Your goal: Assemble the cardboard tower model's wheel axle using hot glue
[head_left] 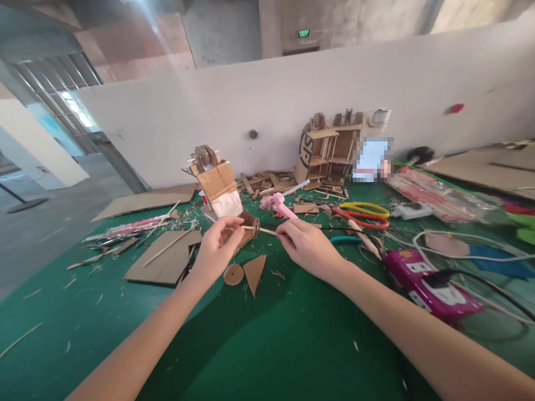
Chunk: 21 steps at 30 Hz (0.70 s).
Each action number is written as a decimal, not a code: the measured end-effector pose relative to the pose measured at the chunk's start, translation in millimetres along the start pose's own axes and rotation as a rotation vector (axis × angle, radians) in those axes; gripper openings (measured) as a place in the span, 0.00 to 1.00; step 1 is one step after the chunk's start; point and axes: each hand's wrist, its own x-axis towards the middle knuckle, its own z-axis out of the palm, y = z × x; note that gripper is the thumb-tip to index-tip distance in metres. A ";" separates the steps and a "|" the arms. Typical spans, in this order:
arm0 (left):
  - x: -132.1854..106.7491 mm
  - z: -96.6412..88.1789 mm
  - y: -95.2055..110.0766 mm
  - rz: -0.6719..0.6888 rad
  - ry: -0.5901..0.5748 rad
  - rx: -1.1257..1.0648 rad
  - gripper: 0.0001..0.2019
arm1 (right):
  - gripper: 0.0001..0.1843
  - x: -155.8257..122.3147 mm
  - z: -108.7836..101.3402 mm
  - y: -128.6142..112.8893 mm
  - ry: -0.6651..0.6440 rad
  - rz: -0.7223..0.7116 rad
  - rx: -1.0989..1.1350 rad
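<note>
A thin wooden stick (267,231) runs level between my two hands over the green table. My left hand (219,245) pinches its left end between thumb and fingers. At its right end, the fingertips of my right hand (307,245) are closed on it. Small round cardboard pieces (256,225) sit around or just behind the stick's middle; I cannot tell which. Beyond my left hand stands a cardboard model (217,184) with a wheel on top and red thread down its front. Nearer me lie a cardboard disc (233,274) and a cardboard triangle (254,274).
A pink glue gun (278,206) lies behind my hands, with scissors (363,216) to its right. The purple power strip (430,285) and white cables are at right. Flat cardboard (159,259) lies left; a cardboard shelf (324,153) and lit screen (371,160) stand behind.
</note>
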 end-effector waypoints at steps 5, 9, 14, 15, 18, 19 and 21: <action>1.6 7.4 -7.7 -0.064 -0.067 -0.414 0.26 | 0.05 -0.7 4.8 -10.6 0.063 0.139 0.219; 0.2 11.3 -2.1 -0.123 -0.082 -0.552 0.25 | 0.04 -1.1 8.7 -23.2 0.075 0.213 0.405; 0.3 9.3 2.2 -0.183 -0.047 -0.656 0.20 | 0.04 -1.8 5.3 -35.4 0.107 0.272 0.498; 0.5 8.9 1.9 -0.192 -0.053 -0.669 0.20 | 0.04 -1.8 4.5 -37.2 0.111 0.275 0.506; 0.4 9.1 0.7 -0.218 -0.081 -0.699 0.19 | 0.04 -2.4 4.0 -42.0 0.107 0.277 0.535; 0.2 9.6 0.7 -0.226 -0.083 -0.711 0.18 | 0.04 -2.7 4.2 -43.5 0.104 0.275 0.545; -0.5 10.8 1.3 -0.240 -0.084 -0.744 0.17 | 0.04 -3.4 3.8 -46.3 0.103 0.259 0.560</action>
